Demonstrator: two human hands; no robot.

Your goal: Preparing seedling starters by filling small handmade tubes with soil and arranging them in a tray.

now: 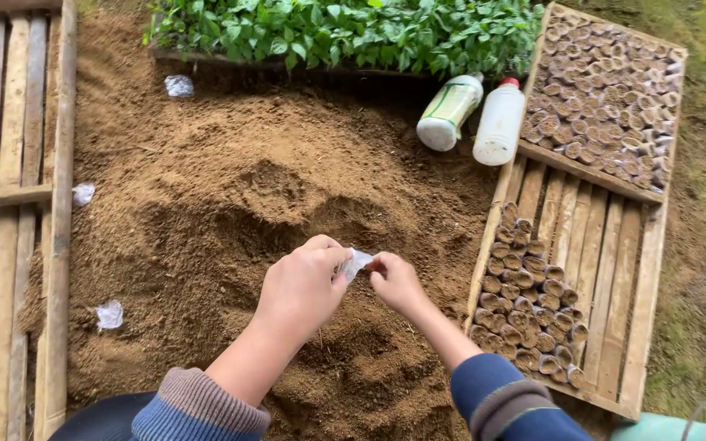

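Soil heap point(230, 212): brown, loose, fills the middle of the ground from far to near, with hollows scooped in it.

Slatted wooden tray point(614, 237), right side: long, running far to near. Its far section is packed full with small soil-filled pots point(602, 94); the near section holds a smaller cluster of filled pots point(533, 310) against its left edge, slats bare beside them.

Slatted wooden frame point(10, 196), left edge of the scene.

Bed of green seedlings point(345, 33) along the far side, beyond the soil.

Two plastic bottles near the far tray's left edge: a white and green bottle point(449, 113) lying tilted, and a white bottle with a red cap point(500, 124) just right of it.

Left hand point(302, 287), over the middle of the soil: fingers curled, thumb and fingertips pinching the left end of a small clear plastic bag point(356, 263).

Right hand point(395, 282), just right of it: fingertips pinching the bag's right end. Bag sits between both hands, held above the soil.

Scraps of clear plastic point(109, 314) lie on the soil's left margin, near, middle and far.
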